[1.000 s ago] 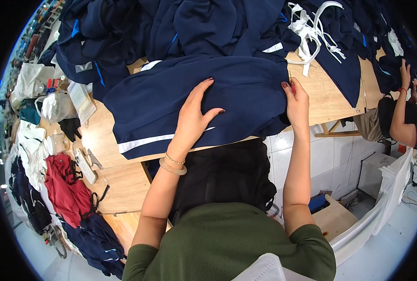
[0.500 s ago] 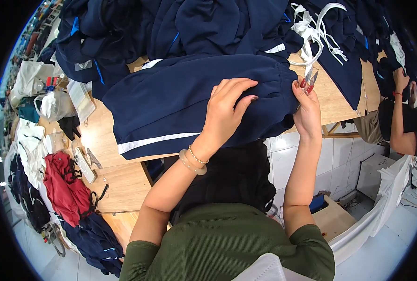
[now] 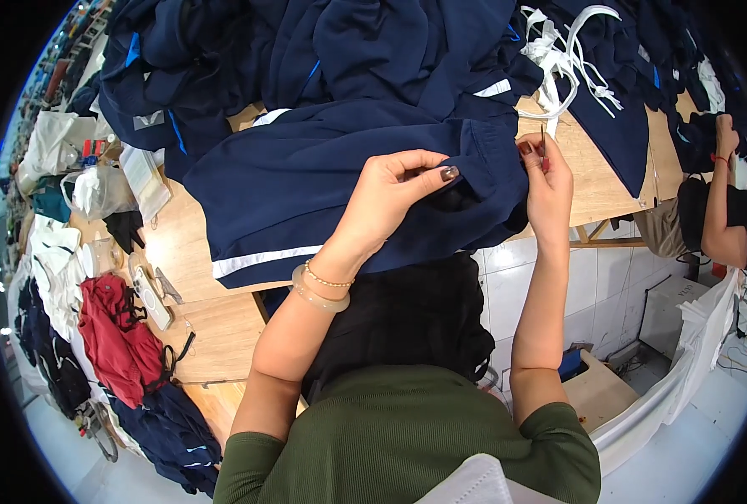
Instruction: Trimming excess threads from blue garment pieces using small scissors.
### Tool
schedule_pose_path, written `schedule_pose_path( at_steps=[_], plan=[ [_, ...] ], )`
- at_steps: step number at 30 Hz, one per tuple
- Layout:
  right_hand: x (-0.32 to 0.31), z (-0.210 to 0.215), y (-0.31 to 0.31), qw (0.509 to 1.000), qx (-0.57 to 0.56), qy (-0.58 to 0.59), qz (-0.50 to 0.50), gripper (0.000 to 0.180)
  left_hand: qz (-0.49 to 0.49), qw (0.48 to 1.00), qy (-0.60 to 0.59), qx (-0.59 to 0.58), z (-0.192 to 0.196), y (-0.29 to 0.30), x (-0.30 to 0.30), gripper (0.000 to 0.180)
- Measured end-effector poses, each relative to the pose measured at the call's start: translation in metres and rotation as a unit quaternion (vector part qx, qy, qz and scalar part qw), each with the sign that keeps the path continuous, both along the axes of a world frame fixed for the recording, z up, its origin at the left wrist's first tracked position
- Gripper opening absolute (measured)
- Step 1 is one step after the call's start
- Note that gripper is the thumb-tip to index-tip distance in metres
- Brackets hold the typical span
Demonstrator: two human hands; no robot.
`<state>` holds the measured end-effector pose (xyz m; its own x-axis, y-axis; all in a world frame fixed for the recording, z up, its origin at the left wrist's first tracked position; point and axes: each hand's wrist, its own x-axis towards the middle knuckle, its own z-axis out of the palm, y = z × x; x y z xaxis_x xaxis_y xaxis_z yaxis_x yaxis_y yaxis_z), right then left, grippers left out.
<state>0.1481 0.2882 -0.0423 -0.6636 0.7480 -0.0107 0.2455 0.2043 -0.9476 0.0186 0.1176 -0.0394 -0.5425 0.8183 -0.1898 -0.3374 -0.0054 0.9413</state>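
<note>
A navy garment point(image 3: 306, 181) with a white stripe and a gathered elastic edge lies across the table in front of me. My left hand point(image 3: 398, 189) is closed in a pinch on its fabric, just left of the gathered edge, lifting a fold. At the right end of that edge, my right hand point(image 3: 548, 172) grips a small pair of red-handled scissors point(image 3: 545, 151), blades upward. The fingers of this hand are right beside the cloth; whether they also pinch it I cannot tell. Much of the scissors is hidden in the hand.
More navy garments point(image 3: 365, 50) are heaped at the back. White cords point(image 3: 571, 59) lie at the back right. Along the left are a red bag point(image 3: 117, 336), a phone point(image 3: 152, 298) and plastic bags point(image 3: 100, 189). Another person's arm point(image 3: 718, 202) works at the far right.
My left hand has gone from loosely open over the garment to pinching its cloth and pulling up a fold. The scissors have turned in my right hand, blades closer together.
</note>
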Motion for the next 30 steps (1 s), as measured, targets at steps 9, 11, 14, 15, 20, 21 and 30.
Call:
schedule_pose_path(
  at_steps=[9, 11, 14, 15, 20, 21, 30],
  plan=[
    [-0.005, 0.056, -0.052, 0.972, 0.182, 0.111, 0.104, 0.023, 0.02, 0.987, -0.162, -0.003, 0.019, -0.006, 0.001, 0.022],
    [-0.008, 0.056, -0.054, 0.972, 0.191, 0.085, 0.108, 0.025, 0.024, 0.988, -0.149, -0.001, 0.022, -0.005, 0.002, 0.021],
    [-0.012, 0.045, -0.056, 0.965, 0.221, 0.085, 0.115, 0.027, 0.013, 0.99, -0.14, 0.002, 0.02, -0.006, 0.003, 0.02],
    [-0.013, 0.042, -0.057, 0.957, 0.242, 0.111, 0.118, 0.027, 0.014, 0.99, -0.14, 0.003, 0.02, -0.005, 0.003, 0.02],
    [-0.009, 0.044, -0.054, 0.975, 0.172, 0.097, 0.106, 0.013, 0.021, 0.989, -0.148, -0.006, 0.02, -0.006, 0.003, 0.021],
    [-0.008, 0.042, -0.05, 0.983, 0.101, 0.126, 0.086, 0.009, 0.02, 0.989, -0.149, -0.006, 0.02, -0.006, 0.003, 0.021],
    [0.016, 0.054, -0.028, 0.993, 0.046, 0.064, 0.091, 0.02, -0.011, 0.989, -0.145, -0.012, 0.017, -0.008, -0.001, 0.022]
  ],
)
